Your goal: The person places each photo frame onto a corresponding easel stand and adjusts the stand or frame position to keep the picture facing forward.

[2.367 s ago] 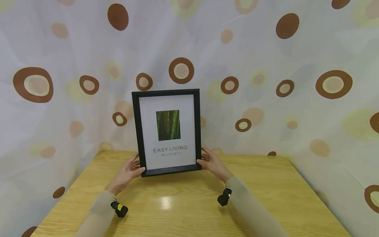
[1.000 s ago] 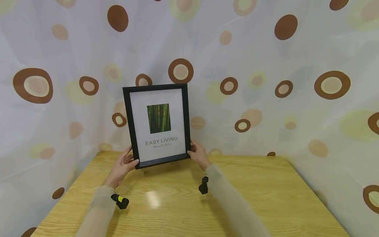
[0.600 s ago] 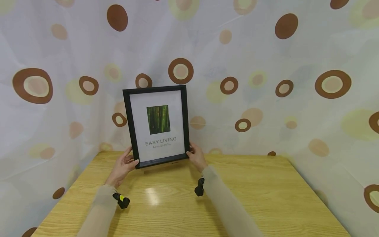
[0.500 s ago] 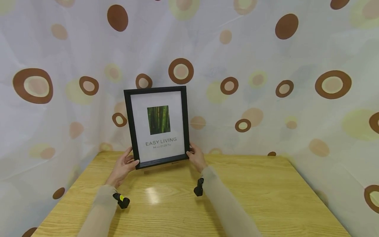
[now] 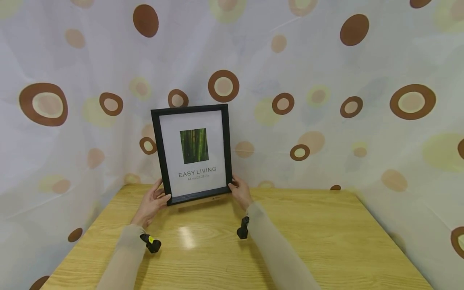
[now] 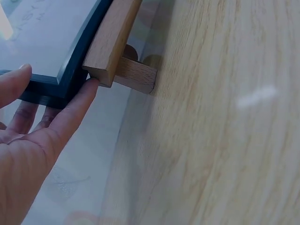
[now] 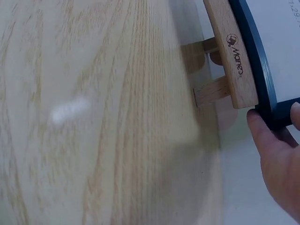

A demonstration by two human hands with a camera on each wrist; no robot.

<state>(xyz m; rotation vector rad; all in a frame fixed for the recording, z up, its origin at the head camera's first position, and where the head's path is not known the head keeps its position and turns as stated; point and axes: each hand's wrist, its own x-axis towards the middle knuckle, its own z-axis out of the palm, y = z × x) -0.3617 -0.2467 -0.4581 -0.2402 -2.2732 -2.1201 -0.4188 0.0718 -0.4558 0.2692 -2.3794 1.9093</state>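
Note:
A black picture frame (image 5: pixel 197 197) with a white sheet, a bamboo picture and the words EASY LIVING stands upright, leaning back, toward the back left of the table. My left hand (image 5: pixel 150 204) grips its lower left corner, thumb on the front and fingers behind. At the lower right corner my right hand (image 5: pixel 241 191) pinches the side edge. Both wrist views show a small wooden stand (image 7: pixel 238 70) right under the frame's bottom edge, its bar marked "Maries". Short wooden feet (image 6: pixel 136 75) reach from that bar to the table. In the head view the frame hides most of the stand.
The light wooden table (image 5: pixel 319 237) runs back to a pale curtain (image 5: pixel 326 60) with brown and yellow spots, which also hangs at both sides. A small black camera (image 5: pixel 151 243) sits on the left wrist, another (image 5: pixel 243 228) on the right.
The frame has moved left and slightly back from where it was 2.4 seconds ago, both hands holding it. During the last second it has barely moved. More of the wooden stand shows beneath it.

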